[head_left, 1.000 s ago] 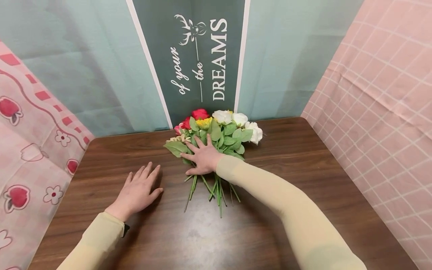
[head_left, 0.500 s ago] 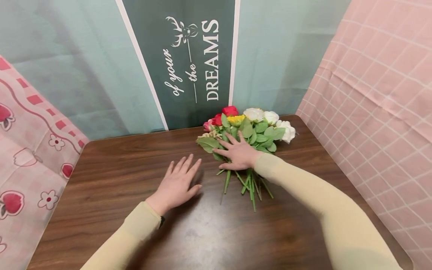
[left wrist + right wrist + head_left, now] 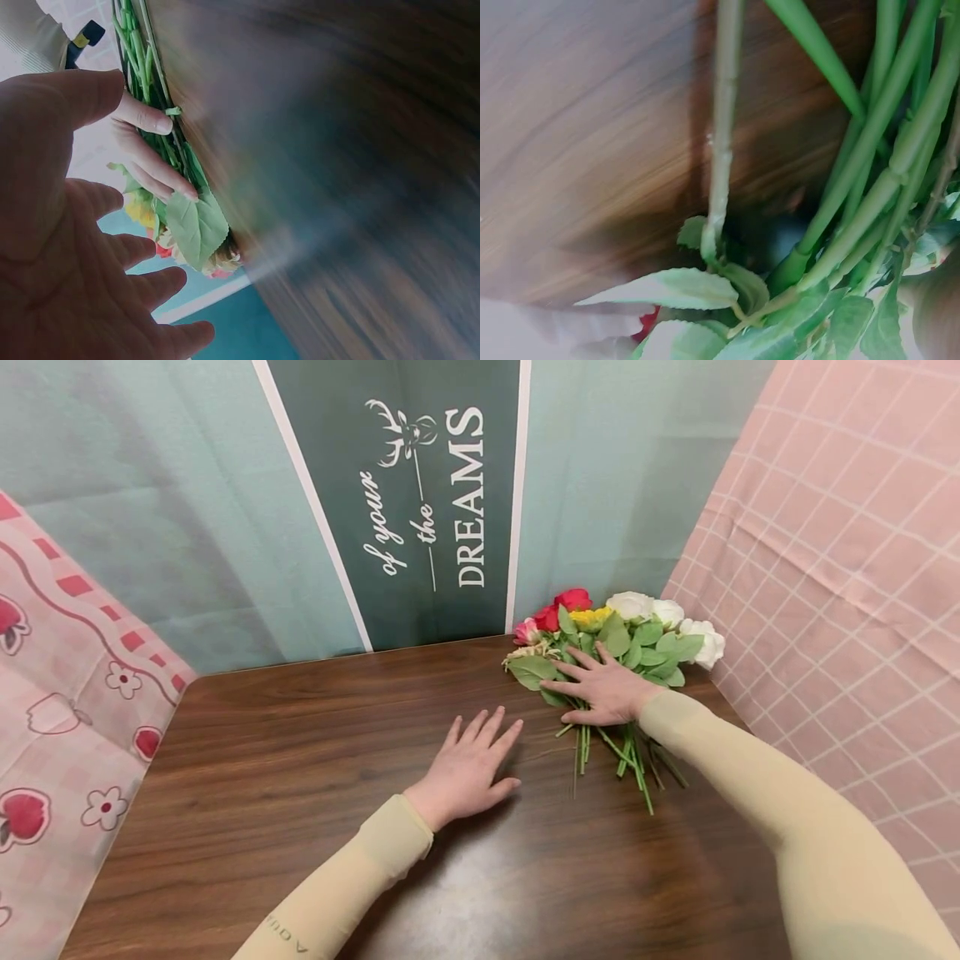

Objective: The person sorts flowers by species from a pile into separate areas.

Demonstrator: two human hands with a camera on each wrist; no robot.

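Note:
A bunch of artificial-looking flowers (image 3: pixel 647 652) lies on the brown wooden table (image 3: pixel 300 760) at the back right. Red, yellow, pink and white heads face the back, and thin green stems (image 3: pixel 637 768) point to the front. Over the leaves and upper stems my right hand (image 3: pixel 609 692) rests with its fingers spread. To the left of the stems, my left hand (image 3: pixel 467 772) holds nothing, its fingers straight and apart. The left wrist view shows its palm (image 3: pixel 45 277) facing the bunch. Close up in the right wrist view, green stems (image 3: pixel 855 195) and leaves (image 3: pixel 667 288) fill the right side.
Behind the table hangs a teal cloth (image 3: pixel 615 468) with a dark lettered panel (image 3: pixel 337 485). A pink checked cloth (image 3: pixel 840 568) borders the right side, close to the white flowers. On the left hangs a pink patterned cloth (image 3: pixel 60 760).
The right hand and the flower bunch have moved together to the right across the table. My left hand has also moved right, staying flat and apart from the stems.

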